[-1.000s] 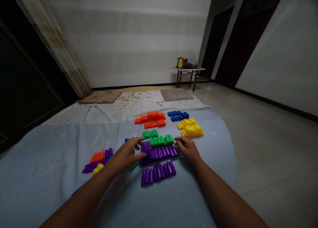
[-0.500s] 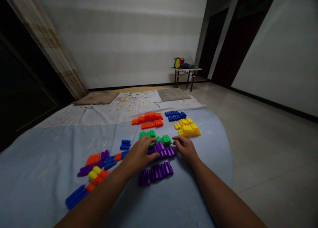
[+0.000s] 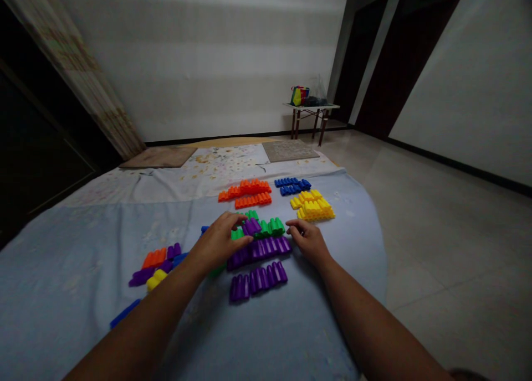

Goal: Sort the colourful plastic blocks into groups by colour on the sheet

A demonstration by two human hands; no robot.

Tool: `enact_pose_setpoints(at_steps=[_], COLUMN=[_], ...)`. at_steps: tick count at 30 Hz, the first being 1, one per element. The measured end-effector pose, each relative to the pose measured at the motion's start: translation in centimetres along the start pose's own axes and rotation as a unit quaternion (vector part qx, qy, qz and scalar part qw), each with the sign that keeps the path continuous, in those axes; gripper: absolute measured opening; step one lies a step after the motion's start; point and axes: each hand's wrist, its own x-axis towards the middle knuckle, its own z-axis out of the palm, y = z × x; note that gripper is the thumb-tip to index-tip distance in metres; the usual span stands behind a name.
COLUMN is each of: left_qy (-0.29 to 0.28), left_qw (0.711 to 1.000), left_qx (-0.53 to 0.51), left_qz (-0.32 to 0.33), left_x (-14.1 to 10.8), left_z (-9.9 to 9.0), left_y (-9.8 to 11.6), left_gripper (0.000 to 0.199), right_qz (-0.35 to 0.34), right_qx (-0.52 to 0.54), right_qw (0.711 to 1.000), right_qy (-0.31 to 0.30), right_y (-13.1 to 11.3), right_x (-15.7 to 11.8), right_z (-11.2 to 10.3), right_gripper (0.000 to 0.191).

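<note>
Between the thumb and fingers of my left hand [image 3: 222, 237] is a small purple piece group [image 3: 251, 226], held over the rows. Below it lies a long row of purple pieces [image 3: 270, 247], and nearer to me a second purple row [image 3: 258, 280]. Green pieces [image 3: 272, 227] sit just behind, partly covered by my left hand. My right hand [image 3: 306, 238] rests at the right end of the green pieces, its fingers curled with thumb and forefinger apart and nothing visible between them.
Orange rows [image 3: 252, 192], blue rows [image 3: 293, 186] and stacked yellow pieces [image 3: 315, 206] lie farther back. Mixed coloured pieces [image 3: 154, 258] lie at the left, partly behind my left forearm. Two mats are at the table's far side; a small table [image 3: 311, 106] stands beyond.
My left hand has moved left and slightly away from me with the purple piece group, which sat over the purple row before. My right hand has barely moved. The view has shifted slightly.
</note>
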Motion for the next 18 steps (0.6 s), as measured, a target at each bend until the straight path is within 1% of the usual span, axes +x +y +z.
enact_pose_setpoints(at_steps=[3, 5, 7, 10, 14, 18], left_qy=[-0.022, -0.058, -0.096, -0.114, -0.104, -0.106], left_qw=[1.000, 0.998, 0.995, 0.993, 0.993, 0.991], left_qx=[-0.006, -0.009, -0.006, 0.017, 0.054, 0.079], left_qz=[-0.007, 0.006, 0.019, 0.023, 0.026, 0.032], left_x=[-1.6, -3.3, -4.9, -6.5, -6.8, -6.6], left_z=[-0.6, -0.5, 0.0, 1.1, 2.2, 2.6], left_y=[0.6, 1.0, 1.2, 1.0, 0.7, 0.6], left_gripper=[0.043, 0.042, 0.041, 0.043, 0.044, 0.043], right_qz=[0.000, 0.001, 0.001, 0.000, 0.001, -0.003], right_qx=[-0.006, -0.004, -0.003, -0.003, 0.000, 0.001], right_qw=[1.000, 1.000, 1.000, 1.000, 1.000, 1.000], right_qy=[0.004, 0.006, 0.005, 0.004, 0.007, 0.008], right_y=[-0.1, -0.2, -0.4, -0.4, -0.3, -0.2], right_x=[0.0, 0.0, 0.0, -0.1, -0.1, -0.1], right_z=[-0.1, -0.1, -0.1, -0.1, -0.1, -0.1], right_gripper=[0.026, 0.026, 0.025, 0.025, 0.025, 0.025])
